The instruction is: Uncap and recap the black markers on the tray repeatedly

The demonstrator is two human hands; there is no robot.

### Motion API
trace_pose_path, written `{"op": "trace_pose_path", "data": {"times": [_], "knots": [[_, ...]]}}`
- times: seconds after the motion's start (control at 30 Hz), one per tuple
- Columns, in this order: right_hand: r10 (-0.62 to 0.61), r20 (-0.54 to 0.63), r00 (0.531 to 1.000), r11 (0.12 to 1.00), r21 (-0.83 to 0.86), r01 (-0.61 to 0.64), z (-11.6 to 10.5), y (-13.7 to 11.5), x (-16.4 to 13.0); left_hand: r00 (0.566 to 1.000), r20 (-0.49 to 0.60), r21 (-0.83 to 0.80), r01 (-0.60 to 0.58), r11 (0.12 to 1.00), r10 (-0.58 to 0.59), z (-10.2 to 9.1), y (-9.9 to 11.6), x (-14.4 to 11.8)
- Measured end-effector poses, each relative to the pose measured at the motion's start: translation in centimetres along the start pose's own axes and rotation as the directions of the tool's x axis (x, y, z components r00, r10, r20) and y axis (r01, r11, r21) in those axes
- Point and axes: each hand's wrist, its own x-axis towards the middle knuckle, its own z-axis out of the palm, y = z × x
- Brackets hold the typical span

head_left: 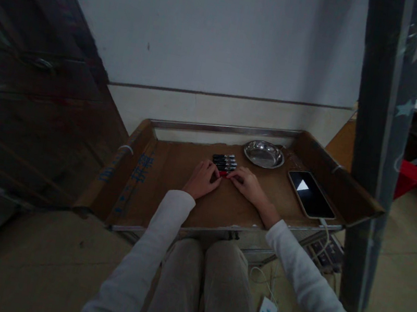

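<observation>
Both hands, left (pixel 201 178) and right (pixel 248 184), pinching one red-tipped marker (pixel 223 173), marker row (pixel 224 161) touching, bowl (pixel 264 154) near, cardboard (pixel 174 171) bare leftward

Dim room: pale wall (pixel 220 31), dark cabinet (pixel 27 74) at left, grey post (pixel 375 151) at right, beige floor (pixel 38 255).

White long sleeves (pixel 153 253), light grey trousers (pixel 206 293).

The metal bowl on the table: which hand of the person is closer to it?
Right. The right hand lies just in front of the metal bowl; the left hand is farther left, beyond the pens.
</observation>
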Motion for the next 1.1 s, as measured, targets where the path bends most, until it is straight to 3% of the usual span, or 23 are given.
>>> {"op": "trace_pose_path", "data": {"times": [0.2,0.47,0.57,0.73,1.1], "knots": [[0.018,-0.028,0.999,0.992,-0.125,-0.021,-0.5,-0.3,-0.2,1.0,-0.017,-0.012,-0.001,1.0,0.001,0.3,-0.3,-0.1],[0.158,-0.157,0.975,0.943,-0.269,-0.196,-0.6,0.4,-0.3,0.998,-0.054,-0.007,0.026,1.0,-0.026,0.1,-0.3,0.2],[0.216,-0.158,0.964,0.887,-0.38,-0.261,-0.3,0.7,-0.4,0.983,-0.115,0.024,0.144,0.989,-0.14,0.0,-0.4,0.3],[0.287,-0.142,0.947,0.79,-0.524,-0.318,0.2,0.3,-0.5,0.88,-0.196,0.143,0.463,0.875,-0.433,0.1,-0.9,0.2],[0.354,-0.124,0.927,0.738,-0.572,-0.358,0.1,-0.3,-0.5,0.88,-0.16,0.199,0.472,0.859,-0.447,0.1,-1.0,0.1]]}}
